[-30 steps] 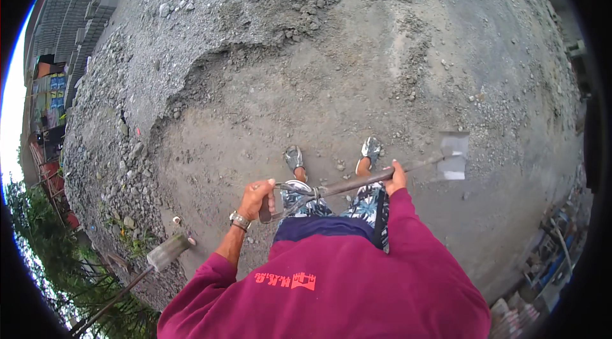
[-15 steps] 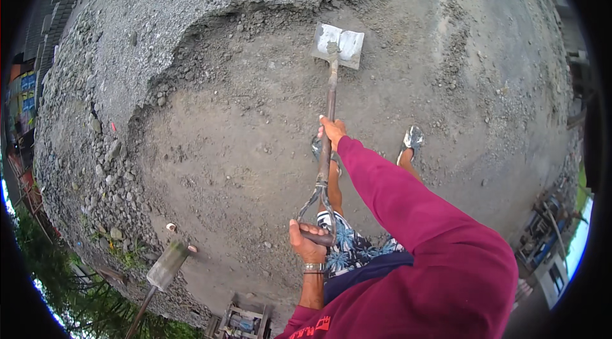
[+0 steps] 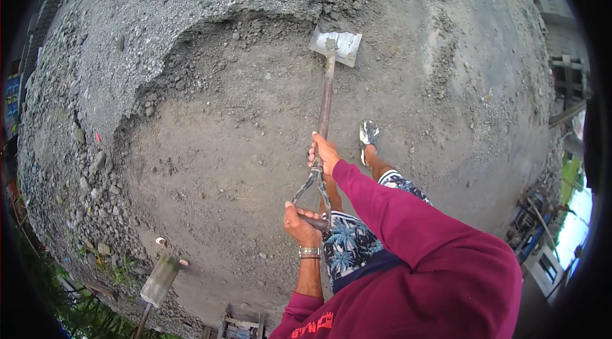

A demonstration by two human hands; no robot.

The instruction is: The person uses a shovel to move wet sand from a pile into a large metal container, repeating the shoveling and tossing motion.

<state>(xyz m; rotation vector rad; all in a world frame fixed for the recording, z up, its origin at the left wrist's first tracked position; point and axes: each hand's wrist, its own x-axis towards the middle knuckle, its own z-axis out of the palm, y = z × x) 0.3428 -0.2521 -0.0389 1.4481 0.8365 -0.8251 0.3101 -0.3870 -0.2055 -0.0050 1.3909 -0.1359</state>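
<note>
I hold a shovel [image 3: 326, 93] with a flat metal blade [image 3: 345, 47] and a brown shaft. The blade lies at ground level, close to the broken edge of a gravel pile, with a little grey dirt where it meets the shaft. My left hand [image 3: 301, 225] is closed around the grip at the handle's end, a watch on its wrist. Farther up, my right hand [image 3: 324, 153] wraps the lower shaft just above the forked part of the handle. The gravel pile [image 3: 127, 46] rises in front and to the left.
Loose stones [image 3: 95, 180] lie along the left. A grey cylindrical block on a stick [image 3: 159, 280] rests at the lower left. A wooden frame [image 3: 241, 326] stands at the bottom edge. Piled scrap [image 3: 532, 218] and a plank [image 3: 567, 113] are at the right.
My right hand has slid down the shaft toward the grip. My right foot has stepped forward and to the left, and the view has shifted slightly.
</note>
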